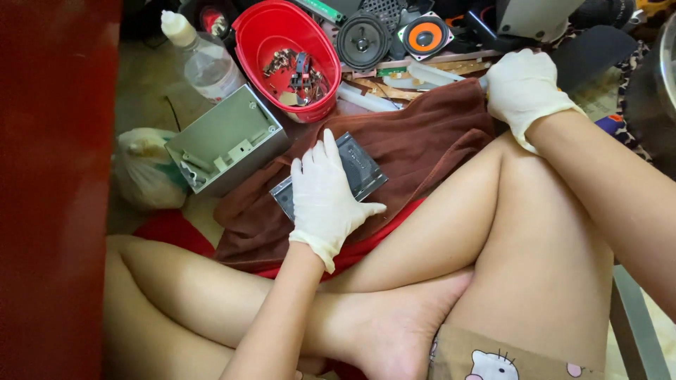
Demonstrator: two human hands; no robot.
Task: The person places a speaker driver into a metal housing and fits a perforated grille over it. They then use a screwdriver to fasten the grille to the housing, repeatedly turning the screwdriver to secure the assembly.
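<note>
**Left hand flat on a metal plate, right hand out among the parts**

I see a red bowl (285,60) beyond my left hand (325,193), holding a small heap of dark metal scraps (296,70). Just left of that hand lies an open grey metal box (225,137), tipped on its side, its inside bare but for small brackets. A clear plastic bottle (201,56) with a white cap stands beyond the box, beside the bowl.

My left hand, in a white glove, lies spread with its fingers straight and pressed down on a flat grey metal plate (362,165). The plate sticks out from under the palm on the right side and rests on a brown cloth (422,134) draped over the lap.

My right hand (524,88), also gloved, is well apart from the plate, up and to the right. Its fingers curl downward at the far edge of the cloth, near pale plastic strips (429,74); I cannot tell whether the grip pinches anything. Two loudspeakers (362,41) lie beyond it.
</note>
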